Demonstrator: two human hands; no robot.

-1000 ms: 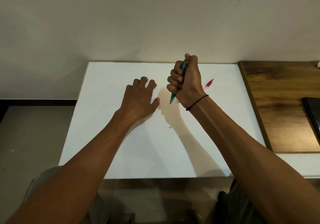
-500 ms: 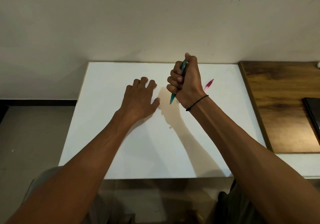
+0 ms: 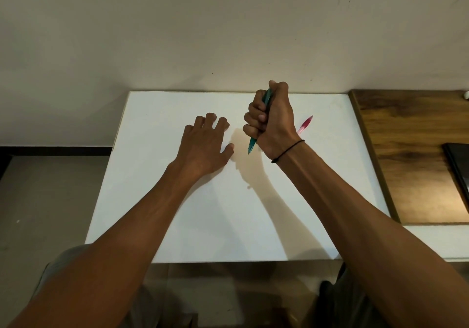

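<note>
**Item 1.** White rectangular bench [image 3: 228, 226]: flat matte top, far edge against a pale wall. It is the landmark for every entry below.

**Item 2.** Right hand [image 3: 272, 117]: over the far middle of the bench. The grip is a full fist, fingers and thumb curled round the teal plastic pen [image 3: 252, 144].

**Item 3.** Teal plastic pen: stands steeply in that fist, tip pointing down at the bench top, upper end showing beside the thumb. Whether the tip meets the surface cannot be told.

**Item 4.** Left hand [image 3: 205, 147]: on the bench top just left of the fist, palm down. The fingers are loosely bent and the thumb is spread towards the teal pen. The grip is slack and holds nothing.

**Item 5.** Pink plastic pen [image 3: 305, 124]: lies on the bench top right of the fist, slanting towards the far right corner. Its near end is hidden behind the wrist.

**Item 6.** Thin black cord band [image 3: 288, 151]: round the right wrist, above mid-bench.

**Item 7.** Dark wooden board [image 3: 411, 155]: runs along the bench's right edge.

**Item 8.** Black flat item [image 3: 459, 165]: on that board, well right of the bench, cut off by the view's edge.
</note>
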